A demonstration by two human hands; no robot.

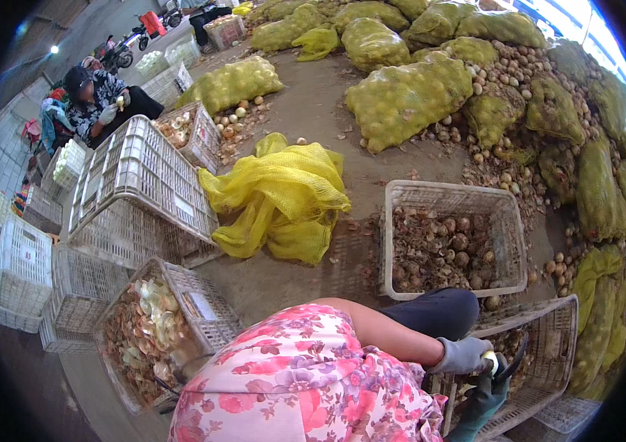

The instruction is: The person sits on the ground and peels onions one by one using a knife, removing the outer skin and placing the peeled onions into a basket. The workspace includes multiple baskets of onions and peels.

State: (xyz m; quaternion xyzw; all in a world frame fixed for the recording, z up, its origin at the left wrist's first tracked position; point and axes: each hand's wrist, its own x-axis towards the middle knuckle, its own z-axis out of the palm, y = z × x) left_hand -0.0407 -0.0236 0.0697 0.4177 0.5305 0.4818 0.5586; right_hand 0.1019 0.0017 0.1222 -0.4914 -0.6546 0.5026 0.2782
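My left hand (pixel 463 355), in a grey glove, holds a pale, partly peeled onion (pixel 491 363) at the lower right. Close against it, my right hand (pixel 484 399) in a green glove grips a knife with a dark curved blade (pixel 516 356). The onion lies between the two hands, and the fingers partly hide it and the knife's handle. Both hands are over the near side of a plastic crate (pixel 561 342) with skins and onions in it. My floral garment covers the bottom middle of the view.
Ahead stands a crate (pixel 454 190) of onions and skins. A yellow mesh sack (pixel 285 193) lies on the floor. Filled onion sacks (pixel 409 102) and loose onions (pixel 512 66) are heaped at the right. Crates (pixel 142 160) stand at the left, near a seated person (pixel 97 102) holding an onion.
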